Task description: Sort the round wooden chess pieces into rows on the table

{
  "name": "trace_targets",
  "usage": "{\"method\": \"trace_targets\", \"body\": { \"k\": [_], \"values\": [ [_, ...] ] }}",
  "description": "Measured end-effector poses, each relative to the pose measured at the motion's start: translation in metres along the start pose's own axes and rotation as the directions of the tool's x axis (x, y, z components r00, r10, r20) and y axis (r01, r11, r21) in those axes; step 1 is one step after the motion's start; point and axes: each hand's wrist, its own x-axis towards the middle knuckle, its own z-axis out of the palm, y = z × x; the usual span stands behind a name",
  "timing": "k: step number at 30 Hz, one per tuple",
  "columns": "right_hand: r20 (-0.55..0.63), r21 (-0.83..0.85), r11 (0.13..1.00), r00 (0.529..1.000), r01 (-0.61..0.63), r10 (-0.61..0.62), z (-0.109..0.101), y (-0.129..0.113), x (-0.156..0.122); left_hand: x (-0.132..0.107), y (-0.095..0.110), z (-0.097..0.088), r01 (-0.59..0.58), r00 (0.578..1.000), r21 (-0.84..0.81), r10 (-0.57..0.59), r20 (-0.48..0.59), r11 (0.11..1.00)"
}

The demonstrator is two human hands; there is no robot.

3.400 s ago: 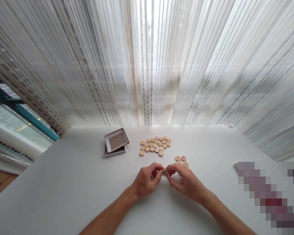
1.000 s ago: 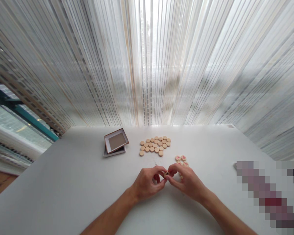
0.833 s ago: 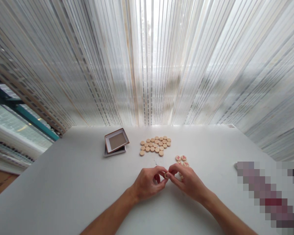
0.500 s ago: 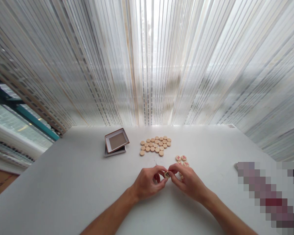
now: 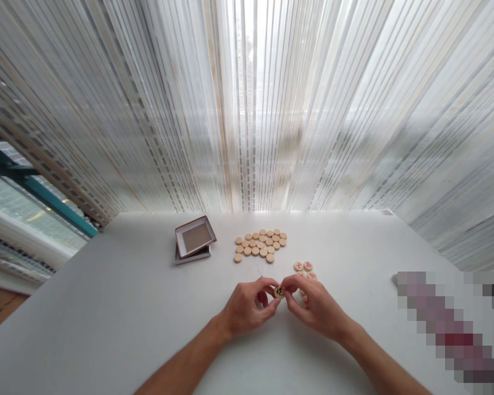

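My left hand (image 5: 247, 306) and my right hand (image 5: 315, 307) meet over the white table (image 5: 107, 307), both pinching one round wooden game piece (image 5: 279, 292) with a dark character on its face. Just beyond my right hand lie a few pieces with red characters (image 5: 303, 267), partly hidden by my fingers. Farther back is a cluster of several plain-faced wooden discs (image 5: 260, 244).
A small open box with a brown inside (image 5: 194, 239) rests on its other half, left of the disc cluster. Striped sheer curtains (image 5: 247, 104) hang behind the table's far edge. A blurred-out patch (image 5: 453, 323) covers the right side of the table.
The piece between my fingertips has turned, so its dark character faces up again. Both hands have stayed in the same place.
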Motion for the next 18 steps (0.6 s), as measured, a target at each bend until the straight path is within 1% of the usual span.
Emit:
{"method": "trace_targets", "body": {
  "k": [4, 13, 18],
  "values": [
    [0.002, 0.004, 1.0, 1.0, -0.004, 0.004, 0.0003, -0.0008, 0.0006, 0.0002, -0.0003, 0.0004, 0.001, 1.0, 0.0, -0.001, -0.006, 1.0],
    [-0.026, -0.049, 0.998, 0.999, -0.046, 0.045, 0.005, 0.0056, 0.0001, 0.0, -0.0015, 0.0017, -0.003, 1.0, -0.004, 0.003, 0.001, 1.0],
    [-0.023, -0.029, 0.998, 0.998, -0.062, 0.061, 0.0049, 0.006, 0.0012, 0.0, 0.0, 0.0017, -0.012, 1.0, 0.003, 0.012, -0.012, 1.0]
  ]
}}
